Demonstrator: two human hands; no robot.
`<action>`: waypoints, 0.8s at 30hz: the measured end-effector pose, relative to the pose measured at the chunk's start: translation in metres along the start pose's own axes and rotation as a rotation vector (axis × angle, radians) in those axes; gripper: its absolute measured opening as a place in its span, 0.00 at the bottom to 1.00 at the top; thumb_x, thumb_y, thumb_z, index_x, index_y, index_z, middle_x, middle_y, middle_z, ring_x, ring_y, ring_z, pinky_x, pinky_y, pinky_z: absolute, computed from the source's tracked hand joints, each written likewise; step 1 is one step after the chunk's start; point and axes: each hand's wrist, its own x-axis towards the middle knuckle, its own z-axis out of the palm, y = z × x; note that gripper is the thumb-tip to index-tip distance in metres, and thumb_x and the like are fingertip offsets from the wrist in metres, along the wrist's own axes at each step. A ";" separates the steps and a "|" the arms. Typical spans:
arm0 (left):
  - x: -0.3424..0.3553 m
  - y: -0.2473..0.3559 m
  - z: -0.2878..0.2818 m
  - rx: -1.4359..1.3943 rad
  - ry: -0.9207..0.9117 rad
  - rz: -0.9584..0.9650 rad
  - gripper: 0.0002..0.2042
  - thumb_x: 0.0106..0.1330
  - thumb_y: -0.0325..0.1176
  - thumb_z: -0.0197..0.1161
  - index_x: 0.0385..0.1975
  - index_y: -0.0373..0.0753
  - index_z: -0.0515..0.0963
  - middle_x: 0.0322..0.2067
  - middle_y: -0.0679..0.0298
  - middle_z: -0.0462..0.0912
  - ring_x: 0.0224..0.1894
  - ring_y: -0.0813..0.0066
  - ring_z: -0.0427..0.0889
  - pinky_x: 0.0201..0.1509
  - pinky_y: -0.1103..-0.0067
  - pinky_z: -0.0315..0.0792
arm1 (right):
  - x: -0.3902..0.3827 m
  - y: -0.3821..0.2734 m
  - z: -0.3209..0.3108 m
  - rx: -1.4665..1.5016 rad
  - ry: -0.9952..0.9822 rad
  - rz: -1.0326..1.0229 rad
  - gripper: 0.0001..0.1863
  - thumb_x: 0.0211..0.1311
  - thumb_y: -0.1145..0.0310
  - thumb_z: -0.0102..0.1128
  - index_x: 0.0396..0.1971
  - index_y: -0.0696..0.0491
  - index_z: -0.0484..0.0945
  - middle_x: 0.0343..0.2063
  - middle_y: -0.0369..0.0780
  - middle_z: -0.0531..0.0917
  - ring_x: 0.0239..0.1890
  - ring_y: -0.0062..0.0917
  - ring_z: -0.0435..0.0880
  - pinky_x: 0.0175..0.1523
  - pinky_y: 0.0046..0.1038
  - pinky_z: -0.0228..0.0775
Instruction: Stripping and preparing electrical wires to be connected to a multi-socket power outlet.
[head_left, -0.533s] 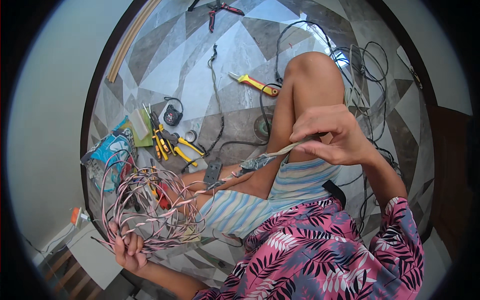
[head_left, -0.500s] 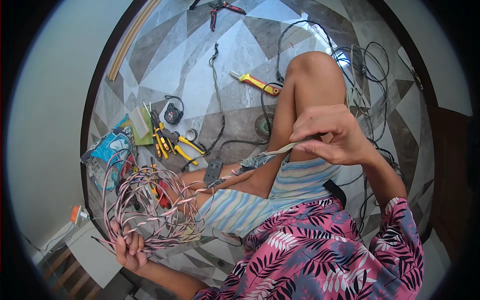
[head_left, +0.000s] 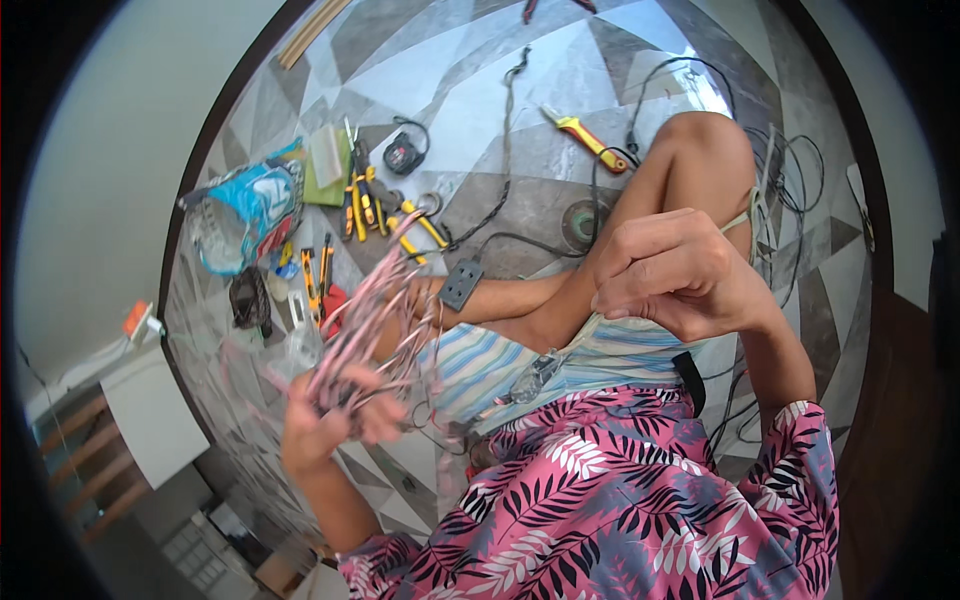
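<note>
My left hand is closed around a loose bundle of pink and grey twisted wire, smeared by motion. My right hand pinches a thin pale wire between thumb and fingers above my thigh. From that pinch the wire runs down to a joint wrapped in clear and grey tape, which hangs over my striped shorts. Pinkish wire continues from the joint's lower end; its path back toward the bundle is hard to follow. A black socket block lies by my shin, with a cable leading off it.
Yellow-handled pliers, a tape measure, a blue plastic bag and orange-black cutters lie on the tiled floor at left. A red-yellow knife lies ahead. Dark cables coil beyond my knee.
My left hand has swung rightward and up with the wire bundle, which looks narrower and blurred. The taped joint has dropped lower and hangs slack. The view has shifted, and my right hand keeps its pinch.
</note>
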 end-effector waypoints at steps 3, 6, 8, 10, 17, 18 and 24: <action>0.027 -0.013 0.034 -0.012 -0.073 -0.090 0.26 0.63 0.41 0.68 0.53 0.28 0.72 0.36 0.51 0.84 0.30 0.71 0.86 0.30 0.83 0.76 | 0.009 -0.003 0.011 -0.001 -0.076 -0.004 0.09 0.45 0.87 0.61 0.28 0.61 0.81 0.27 0.42 0.80 0.29 0.34 0.82 0.32 0.30 0.71; 0.039 -0.028 0.068 -0.033 -0.040 -0.078 0.22 0.63 0.34 0.69 0.53 0.30 0.74 0.35 0.57 0.82 0.29 0.75 0.84 0.31 0.84 0.75 | 0.013 -0.002 0.024 -0.060 -0.113 0.047 0.09 0.45 0.86 0.62 0.28 0.60 0.81 0.26 0.42 0.80 0.29 0.35 0.82 0.32 0.30 0.71; 0.043 -0.037 0.081 -0.065 -0.025 -0.009 0.17 0.61 0.28 0.70 0.48 0.32 0.77 0.30 0.65 0.79 0.27 0.81 0.79 0.29 0.85 0.71 | 0.013 0.001 0.033 -0.078 -0.033 0.053 0.08 0.44 0.83 0.63 0.29 0.60 0.81 0.27 0.42 0.80 0.29 0.36 0.81 0.33 0.31 0.71; 0.037 -0.041 0.084 -0.036 0.026 -0.022 0.15 0.61 0.28 0.70 0.46 0.32 0.78 0.29 0.66 0.79 0.26 0.82 0.78 0.29 0.85 0.70 | 0.012 0.002 0.035 -0.093 -0.078 0.066 0.08 0.44 0.81 0.64 0.29 0.60 0.81 0.27 0.42 0.80 0.31 0.36 0.81 0.34 0.31 0.71; 0.017 -0.061 0.074 -0.017 0.046 0.019 0.11 0.56 0.25 0.69 0.38 0.31 0.81 0.25 0.70 0.77 0.24 0.87 0.71 0.27 0.87 0.61 | -0.002 0.001 -0.024 -0.499 0.178 0.262 0.08 0.56 0.73 0.67 0.33 0.61 0.82 0.30 0.44 0.82 0.35 0.31 0.82 0.42 0.27 0.73; 0.014 -0.064 0.072 0.000 0.033 0.082 0.11 0.55 0.25 0.69 0.38 0.31 0.81 0.25 0.70 0.77 0.24 0.88 0.70 0.27 0.88 0.60 | 0.002 0.007 -0.035 -0.681 0.185 0.283 0.07 0.56 0.73 0.66 0.33 0.61 0.82 0.30 0.44 0.83 0.32 0.30 0.82 0.40 0.27 0.73; -0.015 -0.076 0.066 -0.049 0.073 0.009 0.09 0.57 0.25 0.68 0.37 0.33 0.81 0.24 0.74 0.75 0.25 0.90 0.68 0.27 0.87 0.60 | 0.036 0.044 -0.021 -0.610 0.027 0.423 0.07 0.56 0.73 0.66 0.32 0.60 0.83 0.28 0.44 0.83 0.28 0.31 0.83 0.37 0.28 0.74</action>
